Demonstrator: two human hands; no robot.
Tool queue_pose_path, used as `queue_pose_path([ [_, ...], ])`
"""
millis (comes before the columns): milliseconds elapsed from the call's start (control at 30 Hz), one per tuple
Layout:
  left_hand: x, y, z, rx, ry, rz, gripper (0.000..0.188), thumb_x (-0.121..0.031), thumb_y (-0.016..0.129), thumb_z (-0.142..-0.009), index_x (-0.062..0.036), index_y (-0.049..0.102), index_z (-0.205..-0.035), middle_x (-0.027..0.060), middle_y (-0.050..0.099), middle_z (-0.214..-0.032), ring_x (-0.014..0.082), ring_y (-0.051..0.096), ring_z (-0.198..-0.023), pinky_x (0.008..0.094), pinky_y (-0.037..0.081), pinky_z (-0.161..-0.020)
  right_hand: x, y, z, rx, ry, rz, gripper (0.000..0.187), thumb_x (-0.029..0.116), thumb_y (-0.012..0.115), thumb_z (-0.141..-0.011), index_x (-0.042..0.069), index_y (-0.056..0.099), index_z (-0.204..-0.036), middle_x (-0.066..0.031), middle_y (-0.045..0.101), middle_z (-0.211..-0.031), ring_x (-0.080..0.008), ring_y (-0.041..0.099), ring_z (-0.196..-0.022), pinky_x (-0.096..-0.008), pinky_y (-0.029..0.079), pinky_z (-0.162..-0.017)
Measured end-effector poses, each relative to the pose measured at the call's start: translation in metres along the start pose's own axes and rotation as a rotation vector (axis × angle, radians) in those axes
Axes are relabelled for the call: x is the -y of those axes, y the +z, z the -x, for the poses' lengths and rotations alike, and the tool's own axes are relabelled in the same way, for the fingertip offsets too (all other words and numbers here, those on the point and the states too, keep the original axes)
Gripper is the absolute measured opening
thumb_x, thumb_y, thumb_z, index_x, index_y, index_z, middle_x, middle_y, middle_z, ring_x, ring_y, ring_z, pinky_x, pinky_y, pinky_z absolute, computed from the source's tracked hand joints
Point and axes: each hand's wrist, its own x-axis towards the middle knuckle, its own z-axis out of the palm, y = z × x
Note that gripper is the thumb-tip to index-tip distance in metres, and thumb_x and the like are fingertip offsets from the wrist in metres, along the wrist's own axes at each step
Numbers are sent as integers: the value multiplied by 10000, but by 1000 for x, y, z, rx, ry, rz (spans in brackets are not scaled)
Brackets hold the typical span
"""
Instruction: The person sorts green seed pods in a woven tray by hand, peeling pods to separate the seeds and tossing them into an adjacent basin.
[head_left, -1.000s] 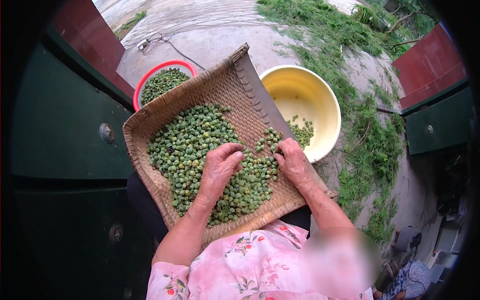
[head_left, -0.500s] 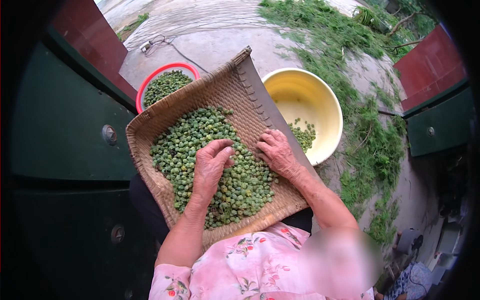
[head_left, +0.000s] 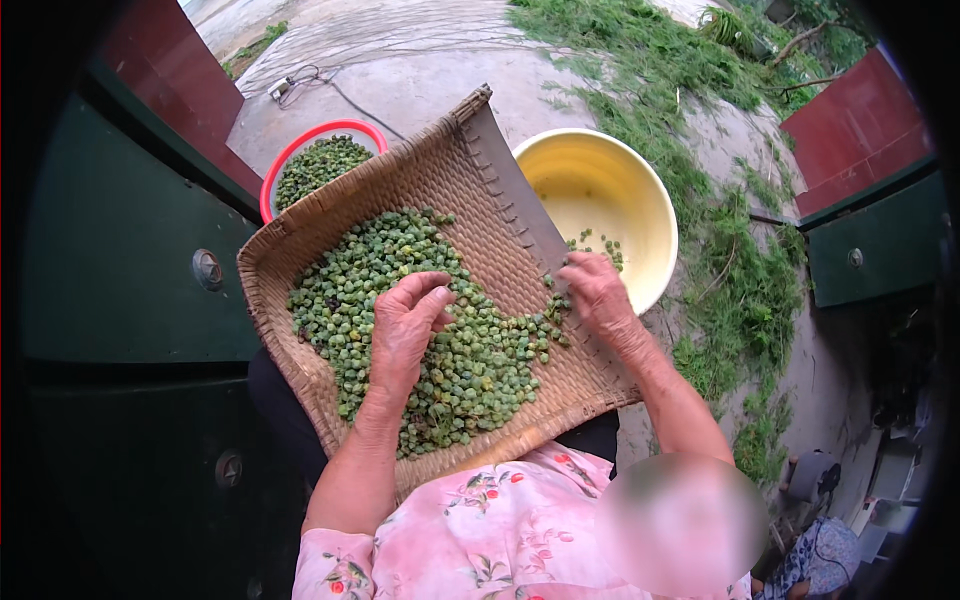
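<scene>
A woven winnowing basket (head_left: 485, 225) lies tilted across my lap, its flat dark edge toward the far right. Small round green seed pods (head_left: 455, 360) are heaped in it. Over the middle of the heap hovers my left hand (head_left: 402, 330), fingers bent and thumb close to the forefinger; anything between them is too small to make out. My right hand (head_left: 600, 300) is at the basket's flat edge beside the yellow basin (head_left: 650, 215), its fingers curled downward with their tips hidden. A few pods lie strung out between the heap and this hand. More pods sit at the basin's bottom.
Beyond the basket's left side stands a red-rimmed bowl (head_left: 327, 127) full of similar pods. Cut feathery greenery (head_left: 745, 270) covers the ground at right. Dark green door panels (head_left: 130, 240) flank me. A cable with a plug block (head_left: 280, 88) lies on the concrete.
My right hand has moved right to the basket's edge, and some pods have been drawn along that way. My left hand keeps nearly the same pose. Fewer pods show in the basin past my hand.
</scene>
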Motion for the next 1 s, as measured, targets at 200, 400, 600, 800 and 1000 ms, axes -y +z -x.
queue_pose_path([
  [200,3,-1,0,-4,-9,-32,225,-111,599,-881,5,625,-1071,29,651,-839,70,577,-651,211,468,-588,43,-16,10,279,-171,-5,365,203,721,-726,95,608,-1056,-90,566,-1127,-304,486,-1142,-424,374,-983],
  [400,1,0,0,0,3,-5,229,-106,591,-873,15,627,-1065,29,644,-843,74,564,-653,216,477,-597,19,-27,13,258,-181,42,332,146,701,-725,72,605,-1034,-96,566,-1110,-308,486,-1138,-425,359,-995],
  [600,1,-2,0,14,20,-31,229,-113,598,-884,9,621,-1076,26,647,-833,68,570,-651,210,468,-593,47,-10,7,215,-175,-35,313,43,643,-722,44,592,-1031,-138,551,-1142,-326,476,-1156,-426,349,-1032],
  [800,2,-2,-1,3,0,-13,222,-105,598,-885,4,624,-1077,22,648,-832,66,571,-651,205,467,-589,59,-15,6,353,-319,-104,427,155,717,-694,66,584,-1090,-106,543,-1185,-315,466,-1171,-448,317,-1052],
  [1000,0,-2,0,8,4,1,222,-105,598,-884,5,625,-1076,26,651,-831,73,573,-650,212,470,-590,46,-21,11,166,-116,37,301,92,648,-731,52,602,-1025,-113,574,-1135,-317,474,-1166,-442,325,-1040],
])
